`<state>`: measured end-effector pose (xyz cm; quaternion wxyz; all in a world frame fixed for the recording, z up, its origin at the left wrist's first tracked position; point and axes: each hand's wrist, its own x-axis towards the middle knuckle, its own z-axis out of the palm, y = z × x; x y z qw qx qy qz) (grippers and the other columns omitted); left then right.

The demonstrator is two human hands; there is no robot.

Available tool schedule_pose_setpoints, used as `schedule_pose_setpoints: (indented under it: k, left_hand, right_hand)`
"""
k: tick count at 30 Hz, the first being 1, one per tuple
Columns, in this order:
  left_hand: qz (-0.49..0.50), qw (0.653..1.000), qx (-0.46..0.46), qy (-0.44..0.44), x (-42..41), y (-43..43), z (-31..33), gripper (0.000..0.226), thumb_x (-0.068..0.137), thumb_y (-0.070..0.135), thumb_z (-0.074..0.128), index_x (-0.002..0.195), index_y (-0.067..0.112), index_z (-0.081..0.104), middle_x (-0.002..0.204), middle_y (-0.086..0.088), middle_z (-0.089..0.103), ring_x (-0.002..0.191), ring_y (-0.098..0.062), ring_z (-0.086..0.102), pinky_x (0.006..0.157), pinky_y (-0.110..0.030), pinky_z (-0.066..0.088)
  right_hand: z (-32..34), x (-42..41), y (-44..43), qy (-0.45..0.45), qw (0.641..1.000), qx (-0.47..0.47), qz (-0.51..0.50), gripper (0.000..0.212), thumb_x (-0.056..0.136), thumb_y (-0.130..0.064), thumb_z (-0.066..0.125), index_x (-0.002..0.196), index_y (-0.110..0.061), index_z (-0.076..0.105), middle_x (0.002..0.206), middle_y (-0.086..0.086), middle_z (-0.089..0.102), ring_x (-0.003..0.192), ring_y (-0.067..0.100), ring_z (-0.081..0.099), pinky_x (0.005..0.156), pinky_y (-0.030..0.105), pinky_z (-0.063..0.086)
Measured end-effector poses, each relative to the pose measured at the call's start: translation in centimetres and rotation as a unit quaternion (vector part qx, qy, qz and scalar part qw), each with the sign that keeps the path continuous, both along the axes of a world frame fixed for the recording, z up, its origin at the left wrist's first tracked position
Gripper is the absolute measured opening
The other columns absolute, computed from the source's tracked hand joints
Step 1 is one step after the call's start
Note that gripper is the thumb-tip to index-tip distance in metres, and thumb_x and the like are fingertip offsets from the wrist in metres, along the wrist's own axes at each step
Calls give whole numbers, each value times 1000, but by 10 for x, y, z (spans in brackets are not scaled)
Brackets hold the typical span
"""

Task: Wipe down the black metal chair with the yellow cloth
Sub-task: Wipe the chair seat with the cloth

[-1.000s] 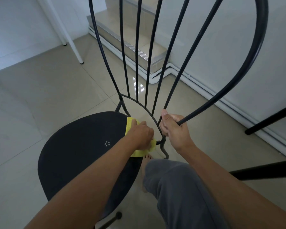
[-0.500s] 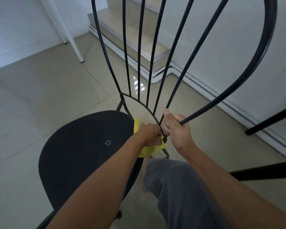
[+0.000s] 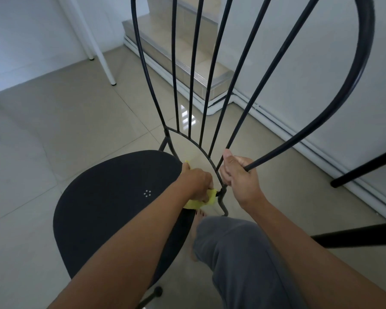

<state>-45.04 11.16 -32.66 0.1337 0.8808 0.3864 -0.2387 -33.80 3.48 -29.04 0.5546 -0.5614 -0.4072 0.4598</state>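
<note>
The black metal chair [image 3: 112,210] fills the middle of the view, its round seat low at the left and its tall backrest of thin bars rising to the top edge. My left hand [image 3: 197,182] grips the yellow cloth [image 3: 210,198] at the seat's rear edge, close to where the back frame joins the seat. Most of the cloth is hidden under that hand. My right hand [image 3: 239,176] grips the lower end of the right outer frame bar, thumb up.
My grey trouser leg [image 3: 243,259] and bare foot [image 3: 198,221] stand just behind the chair. Black bars of another piece of furniture [image 3: 354,238] jut in at the right. A tiled step [image 3: 183,56] and a white table leg [image 3: 98,50] lie beyond.
My left hand with the cloth slid right along the seat's rear edge toward the frame joint, then stayed there. My right hand kept its hold on the frame.
</note>
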Motion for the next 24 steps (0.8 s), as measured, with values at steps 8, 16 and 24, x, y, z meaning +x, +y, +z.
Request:
schedule_pose_setpoints:
  k: [8, 16, 24]
  left_hand:
    - [9, 1000, -7, -22, -5, 11, 3, 34, 87, 52, 63, 74, 23, 51, 90, 3, 59, 100, -21, 54, 100, -47, 26]
    - [-83, 985, 125, -87, 5, -18, -22, 34, 95, 39, 49, 107, 12, 66, 106, -6, 64, 94, -21, 52, 75, -33, 42]
    - [-35, 993, 89, -72, 4, -17, -13, 27, 94, 32, 55, 97, 7, 65, 104, -10, 65, 93, -24, 59, 68, -30, 39]
  right_hand:
    - [-3, 1, 1, -4, 1000, 6, 4, 57, 106, -31, 43, 49, -22, 38, 47, 0, 32, 46, 15, 27, 55, 31, 33]
    - [-8, 0, 1, 28, 999, 2, -15, 54, 104, -30, 47, 53, -17, 37, 50, 2, 29, 47, 13, 25, 51, 28, 27]
    - [-7, -1, 2, 21, 1000, 13, -17, 55, 106, -25, 43, 53, -15, 34, 49, 4, 27, 45, 12, 24, 47, 25, 24]
